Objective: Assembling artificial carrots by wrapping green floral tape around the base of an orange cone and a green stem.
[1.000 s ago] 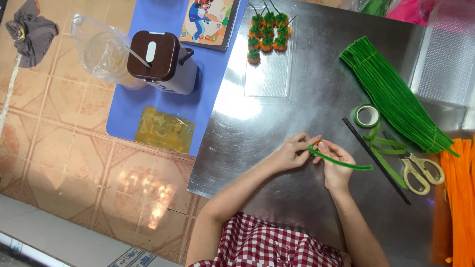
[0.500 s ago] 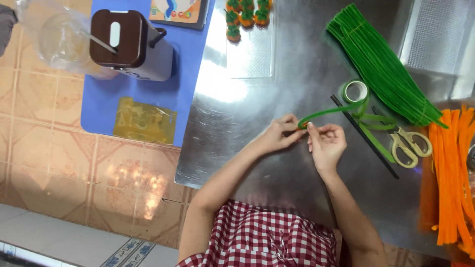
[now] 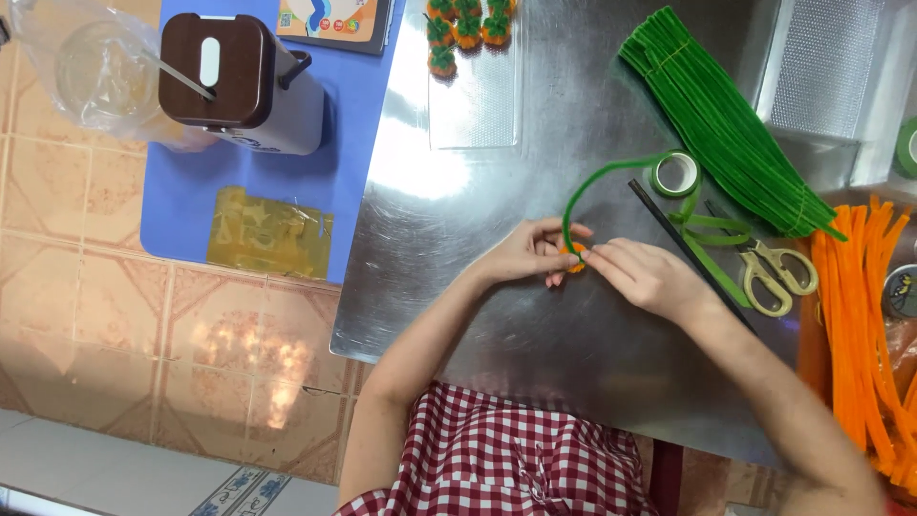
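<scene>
Pinching small orange piece w/ both hands, green pipe cleaner arcing up.

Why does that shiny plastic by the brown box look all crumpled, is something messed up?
Nothing looks spilled or broken. The crumpled yellowish plastic wrapper simply lies wrinkled on the blue mat. The bundle of green fuzzy craft wires and the orange fuzzy craft wires lie neatly on the steel table.

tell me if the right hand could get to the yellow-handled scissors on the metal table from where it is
Probably yes: the yellow-handled scissors lie just beyond the right hand, with only a thin black stick between, though its fingers are busy pinching a green pipe cleaner.
</scene>
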